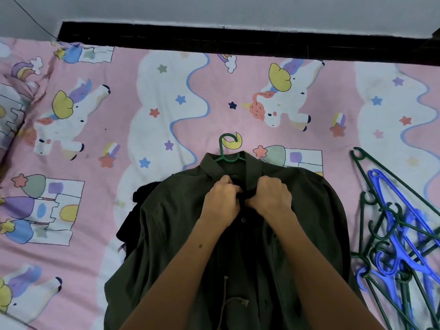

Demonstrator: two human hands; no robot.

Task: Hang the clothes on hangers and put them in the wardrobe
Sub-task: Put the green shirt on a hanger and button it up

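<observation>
1. Closest in, both forearms reach forward over the dark green shirt [309,210], which lies front-up on the bed sheet [95,210].
2. The left hand [222,201] and right hand [270,196] meet at the top of the placket, knuckles nearly touching, fingers curled and pinching the fabric just below the collar. It looks like the top button is being fastened, though the button itself is hidden under the fingers.
3. Just beyond the hands, the green hanger [227,148] pokes its hook out past the collar, so the shirt is already on it.
4. Off to the right of the right hand, well apart, lies a heap of spare hangers [392,234], green and blue.
5. My read: hanging is nearly done. Next comes letting go of the placket, gripping the hook and lifting towards the wardrobe, which is not in view.
</observation>
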